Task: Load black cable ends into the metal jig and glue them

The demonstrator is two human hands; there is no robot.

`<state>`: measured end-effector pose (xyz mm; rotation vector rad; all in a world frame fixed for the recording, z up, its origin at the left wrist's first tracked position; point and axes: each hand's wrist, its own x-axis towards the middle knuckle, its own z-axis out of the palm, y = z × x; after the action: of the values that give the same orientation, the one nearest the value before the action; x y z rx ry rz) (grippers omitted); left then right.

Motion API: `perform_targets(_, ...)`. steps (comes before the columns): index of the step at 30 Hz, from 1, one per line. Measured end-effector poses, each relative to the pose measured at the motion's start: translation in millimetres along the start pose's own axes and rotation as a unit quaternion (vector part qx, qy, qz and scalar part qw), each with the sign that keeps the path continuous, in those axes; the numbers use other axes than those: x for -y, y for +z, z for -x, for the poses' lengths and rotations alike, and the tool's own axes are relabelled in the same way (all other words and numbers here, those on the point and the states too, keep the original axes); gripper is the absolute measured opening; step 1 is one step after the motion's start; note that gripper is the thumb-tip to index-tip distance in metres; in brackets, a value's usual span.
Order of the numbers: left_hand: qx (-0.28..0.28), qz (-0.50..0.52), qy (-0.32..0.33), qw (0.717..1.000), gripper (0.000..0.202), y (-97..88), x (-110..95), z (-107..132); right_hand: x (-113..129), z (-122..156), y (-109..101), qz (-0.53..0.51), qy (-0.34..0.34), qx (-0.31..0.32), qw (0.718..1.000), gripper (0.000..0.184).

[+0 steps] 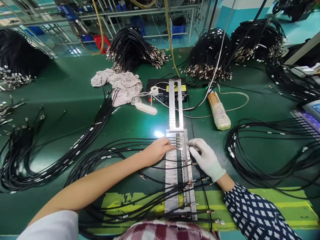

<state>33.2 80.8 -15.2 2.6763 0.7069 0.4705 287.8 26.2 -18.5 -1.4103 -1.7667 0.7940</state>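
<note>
A slotted metal fixture (172,173) stretches away from me, with black cables (142,142) lying across it and several small metal connectors (179,142) lined up in its upper slot. My bare left hand (160,150) rests at the fixture's left side, its fingers closed at a cable close to the connectors. On the opposite side, my right hand (206,156) wears a white glove. Its thumb and fingertips come together at the fixture's right edge; what lies between them is too small to make out. Loose cable ends (192,184) cross the fixture nearer my body.
Behind the fixture sits a black control box (160,87) with white leads. Left of it lies a crumpled cloth (125,85); to the right, a plastic-wrapped tool (220,111). Cable bundles (136,48) line the far edge, and coiled cables (250,160) lie at right.
</note>
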Motion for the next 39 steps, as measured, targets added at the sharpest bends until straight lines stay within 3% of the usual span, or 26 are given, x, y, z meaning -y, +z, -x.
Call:
perform_targets(10, 0.026, -0.034, 0.020, 0.999, 0.036, -4.4, -1.6, -3.9, 0.1, -0.7, -0.8, -0.006, 0.002, 0.003, 1.000, 0.016)
perform_targets(17, -0.024, 0.031, 0.013, 0.999, 0.029, 1.6, -0.9, -2.7, 0.8, -1.3, -1.1, -0.002, 0.002, 0.004, 1.000, 0.016)
perform_targets(23, -0.033, -0.100, -0.015, 0.994, 0.034, 10.9, -6.2, 21.5, 0.3, -1.5, -0.6, 0.000, -0.002, 0.002, 1.000, 0.016)
perform_targets(26, -0.016, -0.108, -0.018, 0.994, 0.039, 12.0, -10.5, 29.7, -0.7, -1.8, 0.2, 0.007, 0.000, 0.001, 1.000, 0.015)
perform_targets(33, 0.023, -0.011, -0.048, 0.999, 0.022, 6.1, -40.3, 12.4, -1.1, 0.3, 0.2, -0.003, -0.006, -0.005, 1.000, 0.018)
perform_targets(36, 0.004, 0.073, -0.076, 0.994, 0.017, 7.6, -51.4, 10.0, -1.6, 1.1, 0.0, 0.002, -0.014, -0.005, 1.000, 0.018)
perform_targets(39, -0.023, 0.121, -0.112, 0.986, 0.018, 7.1, -47.2, 19.1, -2.3, 1.2, -0.1, 0.007, -0.010, -0.002, 1.000, 0.017)
